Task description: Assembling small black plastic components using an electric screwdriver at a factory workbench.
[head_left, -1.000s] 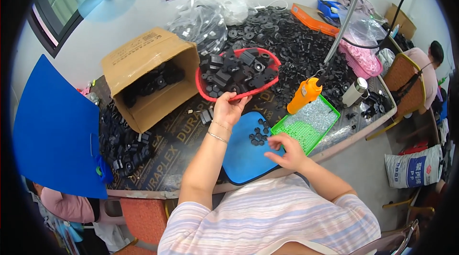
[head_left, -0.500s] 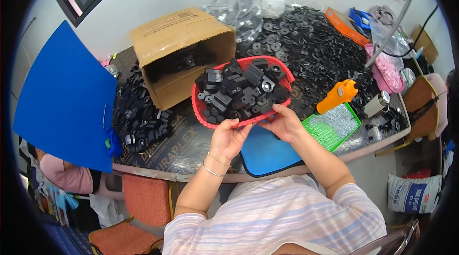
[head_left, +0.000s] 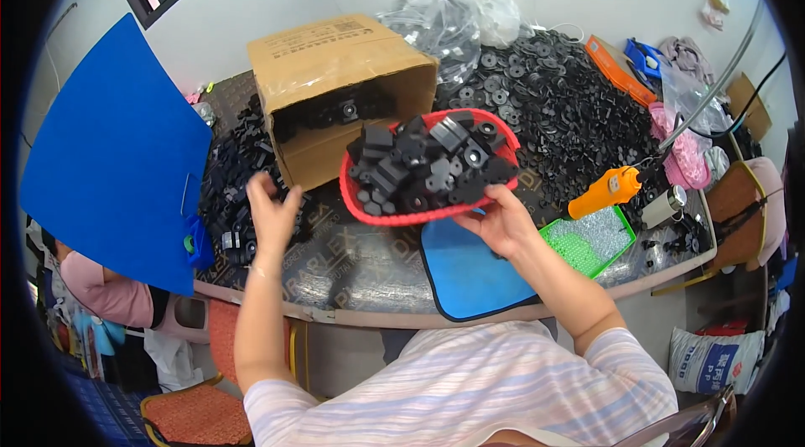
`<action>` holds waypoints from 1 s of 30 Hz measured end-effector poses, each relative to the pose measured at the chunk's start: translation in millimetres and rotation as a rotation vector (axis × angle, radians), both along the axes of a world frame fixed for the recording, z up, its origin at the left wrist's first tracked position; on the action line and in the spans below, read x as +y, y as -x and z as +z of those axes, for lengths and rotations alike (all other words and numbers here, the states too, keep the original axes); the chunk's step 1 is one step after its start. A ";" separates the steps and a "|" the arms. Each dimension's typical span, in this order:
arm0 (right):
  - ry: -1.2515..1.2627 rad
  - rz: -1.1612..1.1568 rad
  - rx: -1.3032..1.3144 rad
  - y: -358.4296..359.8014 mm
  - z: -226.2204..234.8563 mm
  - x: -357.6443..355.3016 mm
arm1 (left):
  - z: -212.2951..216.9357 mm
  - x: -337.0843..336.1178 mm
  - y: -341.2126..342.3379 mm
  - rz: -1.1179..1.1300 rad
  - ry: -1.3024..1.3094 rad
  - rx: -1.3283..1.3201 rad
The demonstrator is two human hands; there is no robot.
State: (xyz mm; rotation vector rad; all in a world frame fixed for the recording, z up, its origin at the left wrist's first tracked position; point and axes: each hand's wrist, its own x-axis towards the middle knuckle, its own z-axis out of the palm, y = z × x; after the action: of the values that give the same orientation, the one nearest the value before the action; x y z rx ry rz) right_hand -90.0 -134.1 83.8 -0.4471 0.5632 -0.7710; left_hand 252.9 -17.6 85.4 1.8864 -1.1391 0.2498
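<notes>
My right hand [head_left: 505, 222] grips the near right rim of a red plastic basket [head_left: 387, 218], thumb over the edge and fingers beneath. The basket is heaped with black plastic parts [head_left: 436, 163], some boxy, some flat and hexagonal, a few with metal rings. It is tilted and held above the table in front of a cardboard box [head_left: 323, 70]. My left hand [head_left: 273, 214] is off the basket, fingers apart and holding nothing, by the box's lower corner and a pile of black parts [head_left: 237, 158]. The box lies on its side, with more black parts inside.
Black discs and small parts [head_left: 545, 103] cover the back right. An orange electric screwdriver [head_left: 605, 192] hangs over a green tray [head_left: 625, 239] of small hardware. A blue mat [head_left: 470, 275], metal flask [head_left: 664, 207] and tall blue board [head_left: 117, 162] surround the workspace. Someone in pink sits behind the board.
My left hand has let go of the basket's near rim and moved left to the box's corner, fingers spread. My right hand still holds the basket.
</notes>
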 end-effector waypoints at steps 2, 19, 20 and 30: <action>-0.065 0.004 -0.012 -25.1 12.8 -2.4 | -6.2 -23.0 -39.0 0.048 -0.063 -0.081; 0.633 -0.243 0.694 -249.8 134.2 -111.7 | 159.1 -95.1 -83.6 -0.132 -0.246 0.838; 0.735 -0.254 0.752 -249.9 143.4 -104.9 | 161.6 -96.0 -89.2 -0.161 -0.201 0.939; 1.817 -0.334 0.818 -248.5 181.4 -126.3 | 157.3 -96.7 -93.3 -0.203 0.026 1.183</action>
State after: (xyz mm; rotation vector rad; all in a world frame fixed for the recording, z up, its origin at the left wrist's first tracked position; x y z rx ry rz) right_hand 158.5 -260.4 265.2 -2.4662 0.5414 -1.2850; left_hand 346.2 -114.3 242.6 1.4475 -0.4622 -0.8600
